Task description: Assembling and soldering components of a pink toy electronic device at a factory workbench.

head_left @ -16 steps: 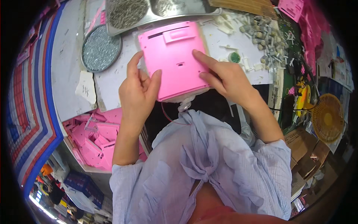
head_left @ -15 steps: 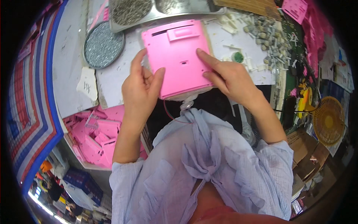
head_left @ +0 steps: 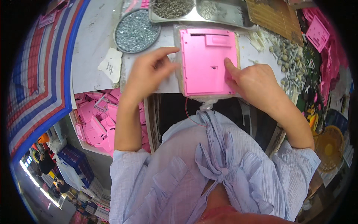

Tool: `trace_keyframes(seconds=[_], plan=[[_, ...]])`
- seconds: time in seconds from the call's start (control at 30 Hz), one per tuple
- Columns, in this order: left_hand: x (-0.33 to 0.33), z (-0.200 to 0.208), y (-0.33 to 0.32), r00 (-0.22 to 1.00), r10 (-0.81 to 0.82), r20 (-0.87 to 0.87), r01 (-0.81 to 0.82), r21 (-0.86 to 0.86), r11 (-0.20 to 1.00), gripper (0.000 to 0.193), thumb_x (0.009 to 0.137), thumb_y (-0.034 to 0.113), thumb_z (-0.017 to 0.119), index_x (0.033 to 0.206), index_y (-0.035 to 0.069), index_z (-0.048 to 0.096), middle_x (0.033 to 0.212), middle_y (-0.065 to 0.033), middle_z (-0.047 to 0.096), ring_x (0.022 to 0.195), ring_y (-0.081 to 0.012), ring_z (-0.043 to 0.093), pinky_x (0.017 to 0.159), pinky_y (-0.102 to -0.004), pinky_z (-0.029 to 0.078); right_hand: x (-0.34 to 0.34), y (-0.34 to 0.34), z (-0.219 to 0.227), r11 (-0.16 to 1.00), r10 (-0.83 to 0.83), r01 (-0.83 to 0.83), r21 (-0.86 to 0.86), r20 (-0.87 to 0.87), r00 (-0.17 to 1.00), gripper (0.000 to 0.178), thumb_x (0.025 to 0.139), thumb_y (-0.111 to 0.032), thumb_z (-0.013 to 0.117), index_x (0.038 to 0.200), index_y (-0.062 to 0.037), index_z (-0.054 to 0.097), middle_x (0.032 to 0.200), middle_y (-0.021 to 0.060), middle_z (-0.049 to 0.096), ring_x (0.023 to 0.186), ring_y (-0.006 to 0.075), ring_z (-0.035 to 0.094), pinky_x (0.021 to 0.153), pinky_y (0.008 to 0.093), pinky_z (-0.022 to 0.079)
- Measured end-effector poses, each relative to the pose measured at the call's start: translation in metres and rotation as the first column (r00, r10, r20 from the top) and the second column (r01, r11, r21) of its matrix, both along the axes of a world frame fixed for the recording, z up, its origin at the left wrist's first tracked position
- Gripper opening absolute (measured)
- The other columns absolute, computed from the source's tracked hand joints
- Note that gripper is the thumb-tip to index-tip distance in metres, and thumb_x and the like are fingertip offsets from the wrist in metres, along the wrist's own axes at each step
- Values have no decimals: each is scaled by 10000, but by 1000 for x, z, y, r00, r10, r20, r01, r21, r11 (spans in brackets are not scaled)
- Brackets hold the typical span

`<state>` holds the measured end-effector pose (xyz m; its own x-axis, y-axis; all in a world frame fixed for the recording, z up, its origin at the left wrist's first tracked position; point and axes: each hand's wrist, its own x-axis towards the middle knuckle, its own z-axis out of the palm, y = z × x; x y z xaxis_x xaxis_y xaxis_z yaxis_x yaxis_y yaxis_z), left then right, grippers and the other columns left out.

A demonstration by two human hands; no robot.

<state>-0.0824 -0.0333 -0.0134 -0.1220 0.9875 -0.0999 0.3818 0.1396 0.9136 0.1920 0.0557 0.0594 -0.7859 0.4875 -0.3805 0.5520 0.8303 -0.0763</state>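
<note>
A flat pink plastic housing panel lies on a pad wrapped in clear plastic at the table's front edge. It has a long slot near its far edge, a raised block beside that and a small cut-out near the middle. My left hand hovers at the panel's left side, index finger and thumb apart, holding nothing. With its index finger stretched onto the right part of the panel, my right hand rests there; its other fingers are bent and partly hidden.
Beyond the panel stands a metal tray of small metal parts. A round dish of silver screws sits far left, near a torn white piece. Pink parts fill a box lower left. Grey fittings lie right, by brown cardboard.
My left hand has come off the panel's left edge to the side. The panel now sits straighter on the pad. My right hand stays on it. The whole view has shifted.
</note>
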Motion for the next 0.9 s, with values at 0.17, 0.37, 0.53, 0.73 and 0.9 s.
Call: trace_keyframes(seconds=[0.17,0.37,0.53,0.73,0.9], plan=[[-84,-19,31,405,251,-879,-117,222,968,142,868,204,757,921,73,770,880,-36,692,889,-221,645,808,-381,483,-34,40,20,970,228,-227,-86,-1,974,168,827,-159,662,881,-19,739,743,184,702,735,343,720,630,463,564],[-83,-18,34,664,244,-707,-152,191,970,105,849,206,749,899,117,773,935,-63,695,985,-297,626,886,-465,420,-169,83,-8,955,295,-279,97,-305,905,126,829,-218,720,861,-105,767,852,88,695,965,274,657,797,390,557],[-83,-33,34,665,350,-660,-212,282,936,149,845,214,765,812,76,718,864,-92,667,909,-299,621,836,-459,427,-238,101,-95,780,602,-356,515,-464,650,101,873,-143,715,872,-43,711,871,39,671,950,205,629,760,341,532],[-87,-31,32,688,409,-599,-214,371,904,227,909,210,735,819,10,676,826,-142,636,755,-324,604,694,-428,464,-250,107,-78,868,470,-314,385,-428,772,211,879,-206,689,862,0,735,960,168,723,959,400,666,841,506,529],[-62,-13,11,851,304,-428,-177,312,933,238,976,159,643,835,-27,595,808,-163,561,743,-345,563,686,-432,449,-172,116,2,972,-134,12,-235,-511,849,238,938,-212,665,1017,-3,748,1036,117,741,971,312,687,843,410,544]])
